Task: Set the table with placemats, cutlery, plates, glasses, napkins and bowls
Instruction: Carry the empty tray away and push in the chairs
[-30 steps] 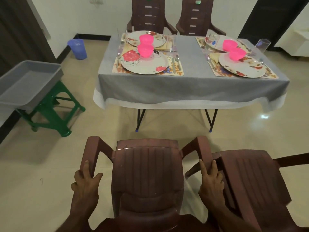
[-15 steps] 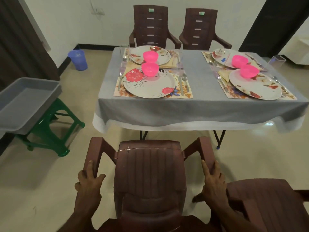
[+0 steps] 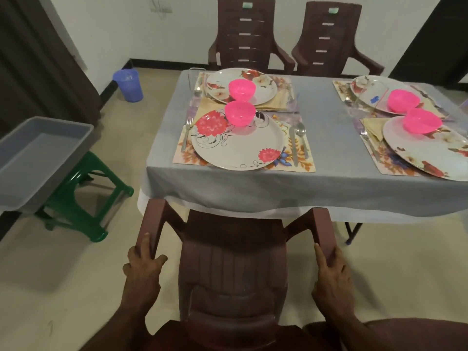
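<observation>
We see both hands on the brown chair (image 3: 234,264) in front of the desk (image 3: 326,117): left hand (image 3: 143,268) has its fingers (image 3: 144,243) wrapped over the rear of the left armrest, thumb out to the side; right hand (image 3: 330,271) grasps the rear of the right armrest the same way. The chair's front edge sits at the hanging edge of the grey tablecloth (image 3: 253,188). On the desk, near-left setting: floral placemat (image 3: 301,163) carrying a flowered plate (image 3: 238,145), a pink bowl (image 3: 239,113) on the plate's far rim, fork (image 3: 187,133) left of the plate, knife (image 3: 293,145) and spoon (image 3: 301,135) right of it. Far-left setting has another plate with a pink bowl (image 3: 241,89), a folded napkin (image 3: 274,101) beside it and a clear glass (image 3: 193,79) at its left. Right side has two more plates, each with a pink bowl; the near one (image 3: 422,120) sits on a plate cut off by the frame edge. Two brown chairs stand at the far side. Off to the left: grey tub (image 3: 38,158) on a green stool (image 3: 83,198), blue bin (image 3: 128,84) by the wall.
</observation>
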